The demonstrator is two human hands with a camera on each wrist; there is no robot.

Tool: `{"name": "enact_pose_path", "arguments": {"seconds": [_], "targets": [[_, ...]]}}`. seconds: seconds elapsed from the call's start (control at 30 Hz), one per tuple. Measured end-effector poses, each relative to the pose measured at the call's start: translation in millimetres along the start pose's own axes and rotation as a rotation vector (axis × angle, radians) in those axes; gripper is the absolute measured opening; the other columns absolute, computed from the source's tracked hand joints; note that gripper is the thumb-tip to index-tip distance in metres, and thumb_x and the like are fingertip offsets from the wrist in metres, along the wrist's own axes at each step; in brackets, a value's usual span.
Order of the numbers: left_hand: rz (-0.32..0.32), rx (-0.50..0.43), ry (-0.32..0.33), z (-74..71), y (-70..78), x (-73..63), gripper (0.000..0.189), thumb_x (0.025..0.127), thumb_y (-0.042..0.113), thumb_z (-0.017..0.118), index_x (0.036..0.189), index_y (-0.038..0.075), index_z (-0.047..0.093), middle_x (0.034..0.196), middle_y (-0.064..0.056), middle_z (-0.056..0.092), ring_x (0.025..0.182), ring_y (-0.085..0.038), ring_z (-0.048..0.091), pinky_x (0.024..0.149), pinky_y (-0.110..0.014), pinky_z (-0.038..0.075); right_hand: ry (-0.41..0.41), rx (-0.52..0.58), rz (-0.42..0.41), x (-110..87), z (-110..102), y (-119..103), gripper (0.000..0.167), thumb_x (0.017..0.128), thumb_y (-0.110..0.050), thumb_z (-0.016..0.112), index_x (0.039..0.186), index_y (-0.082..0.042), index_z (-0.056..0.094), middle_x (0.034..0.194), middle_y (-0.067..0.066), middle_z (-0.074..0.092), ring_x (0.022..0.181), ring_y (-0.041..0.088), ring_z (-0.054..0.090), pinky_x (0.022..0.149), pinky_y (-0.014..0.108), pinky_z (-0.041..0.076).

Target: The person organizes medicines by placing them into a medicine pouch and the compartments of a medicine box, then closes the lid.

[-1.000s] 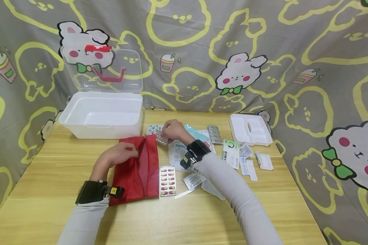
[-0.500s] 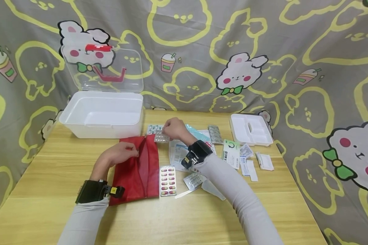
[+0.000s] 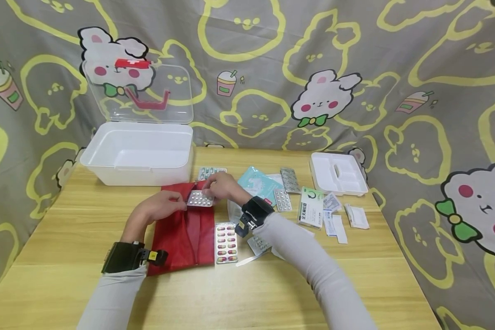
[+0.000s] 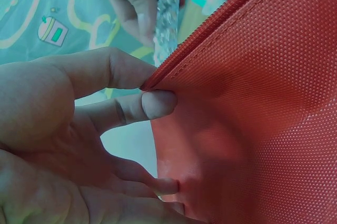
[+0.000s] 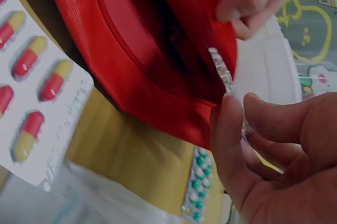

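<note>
A red zippered pouch (image 3: 173, 247) lies on the table with its mouth spread open. My left hand (image 3: 160, 207) pinches one zipper edge between thumb and finger, as the left wrist view shows up close. In my right hand (image 3: 222, 187) is a silver blister pack of round tablets (image 3: 200, 199), pinched at one end and held over the pouch's opening. The right wrist view shows that pack (image 5: 221, 69) edge-on at the pouch mouth. A blister of red-and-yellow capsules (image 3: 226, 243) lies just right of the pouch. Behind the pouch is a blister of green-and-white capsules (image 3: 211, 173).
An open white box (image 3: 138, 172) with a raised clear lid (image 3: 140, 94) stands back left. To the right lie a teal packet (image 3: 257, 183), tablet blisters (image 3: 289, 180), a green-and-white medicine box (image 3: 310, 208), small sachets (image 3: 331, 202) and a white divided tray (image 3: 338, 174).
My right hand has carried the silver tablet blister leftward and toward me, from behind the pouch to over its opening. My left hand keeps its grip on the pouch edge.
</note>
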State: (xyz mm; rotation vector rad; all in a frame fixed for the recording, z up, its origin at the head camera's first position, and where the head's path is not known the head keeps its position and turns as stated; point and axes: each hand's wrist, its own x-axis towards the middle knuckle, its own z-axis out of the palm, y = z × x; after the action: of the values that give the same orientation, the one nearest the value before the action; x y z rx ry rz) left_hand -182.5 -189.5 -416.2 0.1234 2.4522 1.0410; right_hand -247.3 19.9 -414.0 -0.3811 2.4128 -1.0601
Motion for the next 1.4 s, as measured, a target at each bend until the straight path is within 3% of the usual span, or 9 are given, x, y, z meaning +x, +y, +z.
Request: {"name": "enact_pose_path", "arguments": {"seconds": [0.1, 0.23, 0.37, 0.47, 0.7, 0.87, 1.03, 1.23, 1.4], "targets": [[0.005, -0.006, -0.002, -0.2, -0.1, -0.1, 0.017, 0.096, 0.019, 0.06, 0.09, 0.003, 0.064, 0.08, -0.011, 0.057, 0.079, -0.025, 0.053, 0.067, -0.032, 0.04, -0.022, 0.021, 0.001, 2.9, 8, 1, 0.015, 0.092, -0.008, 0.07, 0.106, -0.007, 0.077, 0.093, 0.007, 0.07, 0.073, 0.014, 0.064, 0.068, 0.029, 0.059], [0.013, -0.011, -0.004, -0.6, -0.1, -0.3, 0.017, 0.096, 0.018, 0.06, 0.089, 0.002, 0.063, 0.077, -0.011, 0.055, 0.075, -0.023, 0.052, 0.066, -0.032, 0.04, -0.065, 0.122, -0.01, 7.0, 18, 2, 0.028, 0.086, 0.003, 0.069, 0.113, -0.002, 0.075, 0.099, 0.011, 0.071, 0.074, 0.016, 0.068, 0.07, 0.029, 0.06], [0.017, -0.001, -0.004, -1.0, -0.2, 0.0, 0.018, 0.097, 0.018, 0.059, 0.089, 0.002, 0.063, 0.075, -0.009, 0.053, 0.073, -0.021, 0.049, 0.065, -0.032, 0.039, -0.071, 0.095, -0.03, 10.0, 24, 4, 0.034, 0.08, 0.004, 0.07, 0.112, -0.002, 0.076, 0.098, 0.009, 0.072, 0.076, 0.013, 0.066, 0.071, 0.024, 0.057], [0.017, 0.002, -0.003, -0.9, 0.2, 0.1, 0.018, 0.097, 0.019, 0.059, 0.088, 0.003, 0.063, 0.075, -0.009, 0.052, 0.073, -0.02, 0.049, 0.065, -0.032, 0.039, -0.048, 0.09, -0.012, 11.1, 27, 4, 0.03, 0.081, 0.001, 0.07, 0.11, -0.002, 0.077, 0.096, 0.007, 0.072, 0.079, 0.013, 0.065, 0.07, 0.022, 0.054], [0.033, -0.011, -0.001, -0.3, 1.9, -0.2, 0.018, 0.096, 0.019, 0.061, 0.088, 0.003, 0.063, 0.074, -0.005, 0.05, 0.071, -0.018, 0.046, 0.064, -0.031, 0.037, -0.027, 0.357, 0.033, 11.2, 33, 6, 0.025, 0.09, 0.007, 0.06, 0.111, 0.006, 0.073, 0.09, 0.015, 0.07, 0.067, 0.022, 0.071, 0.073, 0.04, 0.062], [0.031, -0.004, 0.0, -0.7, 2.1, -0.8, 0.018, 0.096, 0.018, 0.06, 0.088, 0.003, 0.063, 0.075, -0.007, 0.051, 0.072, -0.019, 0.048, 0.064, -0.032, 0.038, 0.008, 0.465, 0.055, 11.0, 42, 6, 0.03, 0.091, 0.008, 0.058, 0.119, 0.006, 0.07, 0.092, 0.02, 0.07, 0.067, 0.031, 0.074, 0.068, 0.04, 0.062], [0.01, 0.008, 0.001, -1.9, 1.2, -0.4, 0.019, 0.097, 0.02, 0.058, 0.09, 0.003, 0.063, 0.078, -0.011, 0.055, 0.079, -0.024, 0.053, 0.067, -0.032, 0.04, 0.031, 0.417, 0.022, 10.6, 51, 0, 0.036, 0.09, 0.009, 0.054, 0.123, 0.005, 0.069, 0.098, 0.024, 0.072, 0.077, 0.035, 0.076, 0.067, 0.036, 0.062], [0.012, 0.004, 0.003, -2.1, 1.9, 0.2, 0.02, 0.097, 0.021, 0.059, 0.088, 0.003, 0.062, 0.074, -0.009, 0.053, 0.076, -0.023, 0.052, 0.066, -0.032, 0.039, 0.115, 0.262, -0.013, 14.1, 63, -6, 0.014, 0.089, -0.001, 0.062, 0.091, 0.001, 0.075, 0.072, 0.009, 0.071, 0.063, 0.016, 0.071, 0.06, 0.02, 0.055], [0.012, -0.006, 0.005, -3.4, 2.6, -2.0, 0.021, 0.098, 0.022, 0.059, 0.088, 0.004, 0.062, 0.072, -0.005, 0.05, 0.072, -0.02, 0.049, 0.064, -0.031, 0.037, 0.191, 0.151, -0.007, 15.7, 67, -8, 0.013, 0.085, -0.004, 0.066, 0.079, -0.004, 0.078, 0.064, 0.0, 0.068, 0.056, 0.005, 0.056, 0.054, 0.015, 0.041]]}}
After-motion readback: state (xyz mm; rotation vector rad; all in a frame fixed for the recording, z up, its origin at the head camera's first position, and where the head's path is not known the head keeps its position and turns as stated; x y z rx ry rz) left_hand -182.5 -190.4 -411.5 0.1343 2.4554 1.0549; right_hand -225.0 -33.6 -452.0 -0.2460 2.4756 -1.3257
